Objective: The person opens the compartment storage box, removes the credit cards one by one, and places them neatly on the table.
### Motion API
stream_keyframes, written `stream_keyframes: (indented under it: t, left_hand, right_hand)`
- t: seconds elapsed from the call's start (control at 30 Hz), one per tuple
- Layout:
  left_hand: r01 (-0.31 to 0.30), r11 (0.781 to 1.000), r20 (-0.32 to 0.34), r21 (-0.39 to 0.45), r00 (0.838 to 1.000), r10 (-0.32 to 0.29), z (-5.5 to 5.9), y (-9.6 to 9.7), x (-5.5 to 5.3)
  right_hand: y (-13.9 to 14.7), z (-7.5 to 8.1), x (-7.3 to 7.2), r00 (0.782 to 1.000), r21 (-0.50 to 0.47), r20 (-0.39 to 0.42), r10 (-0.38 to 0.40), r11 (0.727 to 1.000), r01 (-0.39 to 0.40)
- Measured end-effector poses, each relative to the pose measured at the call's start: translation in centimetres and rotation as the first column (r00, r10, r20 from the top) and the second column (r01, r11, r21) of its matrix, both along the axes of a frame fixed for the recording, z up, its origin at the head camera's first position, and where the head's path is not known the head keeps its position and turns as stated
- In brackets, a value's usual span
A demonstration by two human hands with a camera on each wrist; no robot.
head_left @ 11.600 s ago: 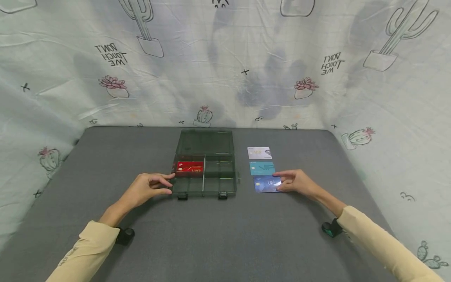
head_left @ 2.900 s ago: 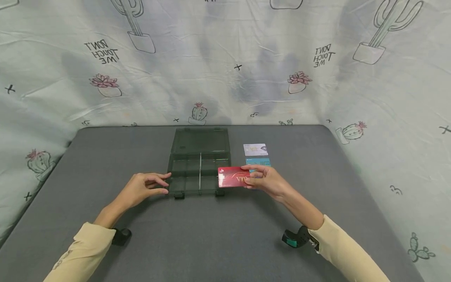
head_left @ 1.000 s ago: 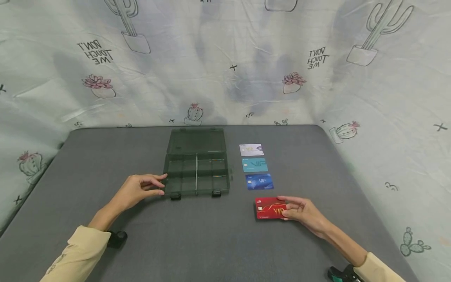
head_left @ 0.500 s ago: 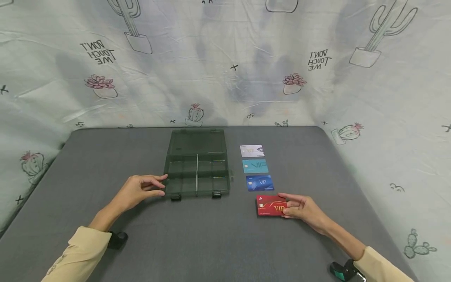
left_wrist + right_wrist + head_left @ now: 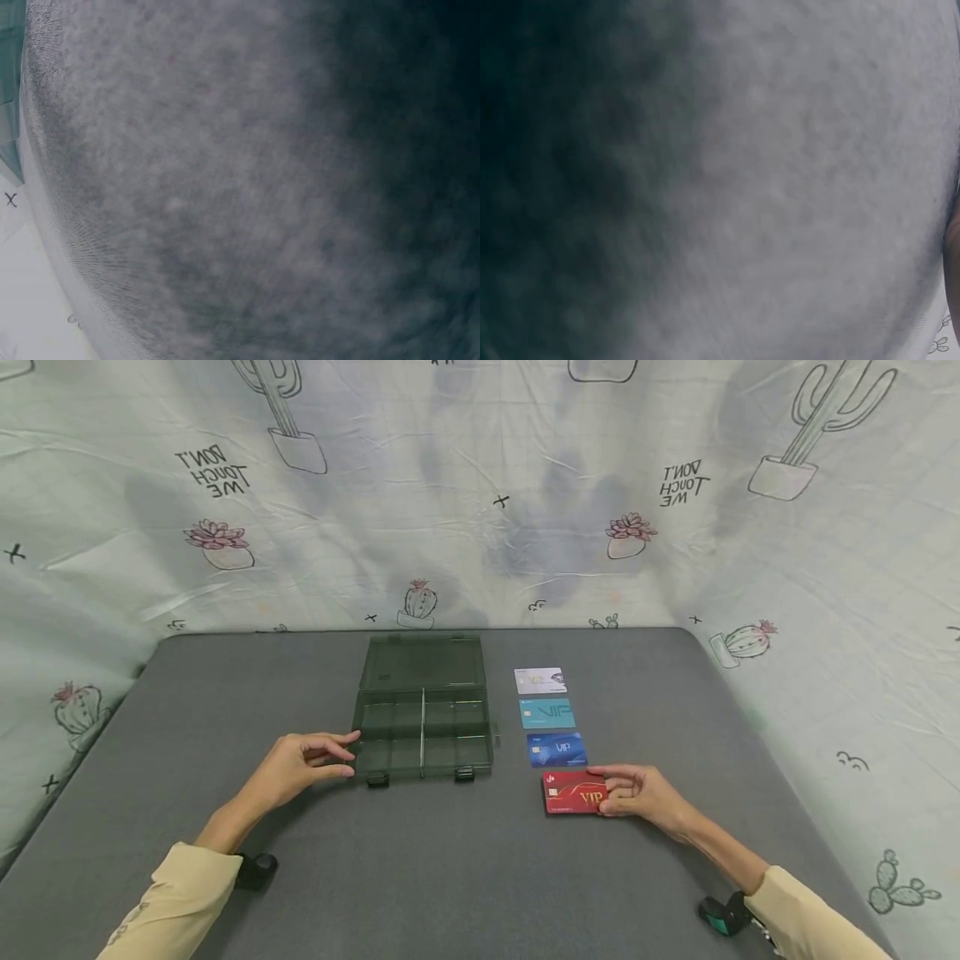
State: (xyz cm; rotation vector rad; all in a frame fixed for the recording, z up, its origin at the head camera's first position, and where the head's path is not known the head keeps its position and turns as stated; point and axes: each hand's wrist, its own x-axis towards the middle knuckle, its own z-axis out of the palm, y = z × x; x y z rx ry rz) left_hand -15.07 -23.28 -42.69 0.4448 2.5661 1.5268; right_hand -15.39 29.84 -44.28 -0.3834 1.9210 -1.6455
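My right hand (image 5: 640,797) pinches the right end of a red VIP card (image 5: 572,793), thumb below and fingers above. The card lies flat at the table, just in front of a blue VIP card (image 5: 557,750). Beyond that one are a teal card (image 5: 547,713) and a white card (image 5: 540,681), making a column. To their left stands a dark green see-through box (image 5: 454,717), lid raised at the back, with a divider between two compartments. My left hand (image 5: 302,765) rests with relaxed, spread fingertips right at the box's left edge. The wrist views are mostly blurred grey cloth.
A grey cloth covers the table (image 5: 420,868). Two black latches stick out from the box's front edge. A white curtain (image 5: 360,510) with cactus drawings hangs behind the table and along both sides.
The red card, earlier in the box's left compartment, came out in my right hand and went over to the right. Lately it slid slightly toward the blue card. My left hand kept its place.
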Motion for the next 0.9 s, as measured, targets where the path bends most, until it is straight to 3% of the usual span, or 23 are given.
stream_keyframes:
  t: [0.23,0.33,0.43,0.57,0.77,0.9]
  left_hand:
    - [0.001,1.0,0.0,-0.005,1.0,-0.001,0.19,-0.07,-0.06]
    - [0.003,1.0,-0.007,-0.013,1.0,-0.003,0.27,-0.09,-0.17]
    - [0.01,1.0,-0.014,-0.023,1.0,-0.01,0.32,0.0,-0.43]
    - [0.017,0.999,-0.008,-0.027,1.0,-0.017,0.32,0.15,-0.72]
    - [0.012,1.0,0.007,-0.028,1.0,-0.012,0.47,0.11,-0.66]
    - [0.004,1.0,0.015,-0.03,1.0,-0.004,0.56,-0.01,-0.42]
  right_hand:
    - [-0.17,0.24,-0.3,0.998,0.053,-0.048,0.028,0.998,-0.026]
    - [-0.32,0.19,-0.42,0.993,0.081,-0.113,0.038,0.996,-0.028]
    - [-0.46,0.03,-0.53,0.971,0.096,-0.238,0.039,0.995,-0.016]
    - [-0.53,-0.15,-0.56,0.919,0.138,-0.393,0.036,0.99,0.02]
    - [-0.77,-0.2,-0.42,0.915,0.163,-0.402,0.026,0.986,0.044]
    - [-0.96,-0.35,-0.4,0.896,0.206,-0.441,0.042,0.977,0.055]
